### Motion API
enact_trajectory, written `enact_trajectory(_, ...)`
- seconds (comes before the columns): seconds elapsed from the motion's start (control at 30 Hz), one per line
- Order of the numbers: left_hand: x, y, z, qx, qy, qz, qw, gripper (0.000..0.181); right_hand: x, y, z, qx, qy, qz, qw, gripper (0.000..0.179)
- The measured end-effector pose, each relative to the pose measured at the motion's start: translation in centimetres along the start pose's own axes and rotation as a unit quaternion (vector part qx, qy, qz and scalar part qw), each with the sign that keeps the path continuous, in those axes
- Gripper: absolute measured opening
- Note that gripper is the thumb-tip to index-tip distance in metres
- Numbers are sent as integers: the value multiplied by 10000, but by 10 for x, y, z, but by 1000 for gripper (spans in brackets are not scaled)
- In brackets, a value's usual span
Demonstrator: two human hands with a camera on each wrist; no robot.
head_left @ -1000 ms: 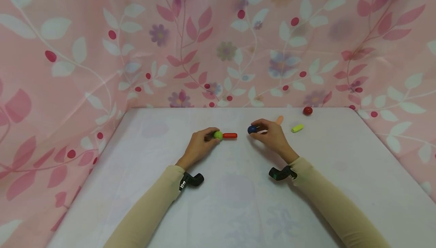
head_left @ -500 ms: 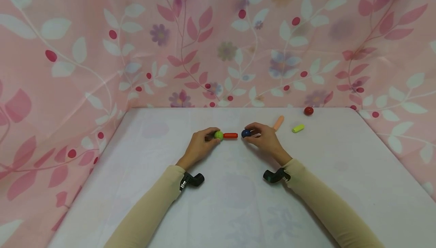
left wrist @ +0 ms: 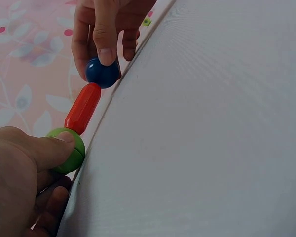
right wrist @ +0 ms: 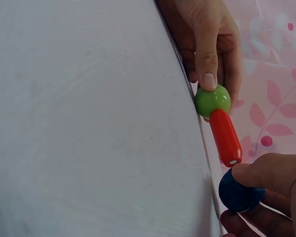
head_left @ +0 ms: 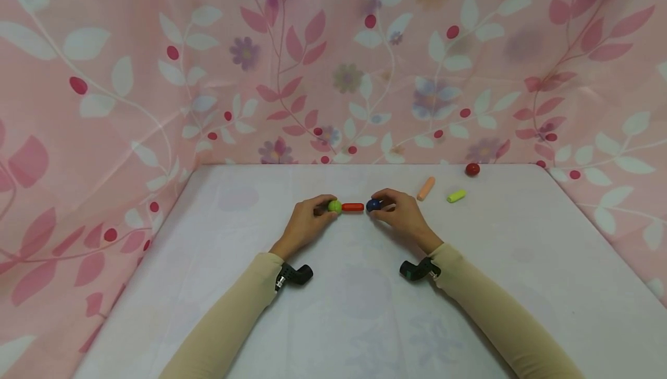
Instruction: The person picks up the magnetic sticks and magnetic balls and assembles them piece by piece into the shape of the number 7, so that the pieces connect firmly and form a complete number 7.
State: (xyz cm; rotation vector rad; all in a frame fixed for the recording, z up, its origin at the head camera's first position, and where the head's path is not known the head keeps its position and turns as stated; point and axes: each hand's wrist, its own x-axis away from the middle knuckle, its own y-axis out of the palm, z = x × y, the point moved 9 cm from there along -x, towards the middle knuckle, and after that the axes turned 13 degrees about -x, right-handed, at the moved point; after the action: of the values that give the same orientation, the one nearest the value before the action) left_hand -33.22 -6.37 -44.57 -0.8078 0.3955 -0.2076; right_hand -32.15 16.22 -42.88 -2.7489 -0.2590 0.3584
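Head view: your left grip (head_left: pixel 306 221), closed to ball width, pinches the green ball (head_left: pixel 334 207); the red rod (head_left: pixel 352 207) runs from it toward your right grip (head_left: pixel 405 213), likewise closed on the blue ball (head_left: pixel 373 205). Beyond the right grip, the peach rod (head_left: pixel 426 188), yellow rod (head_left: pixel 456 196) and red ball (head_left: pixel 472 169) lie on the table (head_left: pixel 365 321).

Left wrist: the red rod lies between your grips.

Right wrist: its white-spotted end is just beside the blue ball.
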Motion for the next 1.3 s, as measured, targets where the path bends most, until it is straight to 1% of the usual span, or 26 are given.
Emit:
enact_trajectory(0.3, -1, 1, 2, 20, 62, 13, 10000, 36, -1, 2, -3, 93, -97, -6, 9999, 34)
enact_trajectory(0.43, -1, 1, 3, 1, 98, 20, 9999, 37, -1, 2, -1, 117, -40, -21, 9999, 34)
enact_trajectory(0.6, 0, 1, 2, 10, 84, 34, 10000, 36, 0, 2, -1, 91, -54, -31, 9999, 35)
enact_trajectory(0.83, 0, 2, 2, 26, 13, -23, 10000, 37, 1, 1, 1, 98, -106, -75, 9999, 35)
enact_trajectory(1.07, -1, 2, 1, 30, 49, 7, 10000, 38, 2, -7, -4, -53, -143, -67, 9999, 36)
enact_trajectory(1.3, 0, 0, 0, 79, 73, 11, 9999, 37, 4, -13, -6, 156, -190, -92, 9997, 35)
